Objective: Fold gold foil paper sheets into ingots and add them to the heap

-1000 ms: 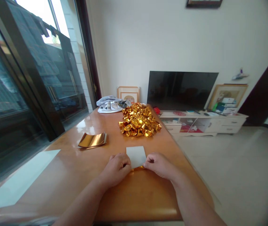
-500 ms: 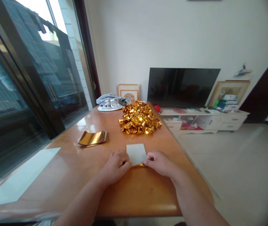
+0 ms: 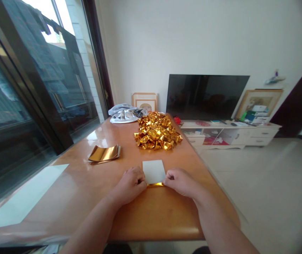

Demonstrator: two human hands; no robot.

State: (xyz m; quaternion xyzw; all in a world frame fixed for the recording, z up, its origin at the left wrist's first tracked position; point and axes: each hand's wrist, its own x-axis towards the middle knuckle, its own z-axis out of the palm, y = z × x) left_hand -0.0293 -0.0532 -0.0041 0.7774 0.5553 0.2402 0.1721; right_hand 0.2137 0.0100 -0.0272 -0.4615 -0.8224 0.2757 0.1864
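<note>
A sheet of gold foil paper (image 3: pixel 154 171) lies pale side up on the wooden table, its near edge turned up into a narrow gold strip. My left hand (image 3: pixel 132 182) pinches the near left corner between thumb and curled fingers. At the near right corner, my right hand (image 3: pixel 178 181) grips the same sheet in a matching pinch. Beyond the sheet rises a heap of folded gold foil pieces (image 3: pixel 157 131). To the left sits a stack of gold foil sheets (image 3: pixel 104 153), slightly curled.
The wooden table (image 3: pixel 156 218) has a rounded right corner. A pale green sheet (image 3: pixel 26 197) covers part of its left side. Grey cloth (image 3: pixel 124 113) lies bundled at the far end. Past the table stand a television (image 3: pixel 206 97) and a white cabinet (image 3: pixel 262 134).
The gold strip along the sheet's near edge shows wider and more evenly now. Both hands keep their pinch at the corners, with hardly any shift.
</note>
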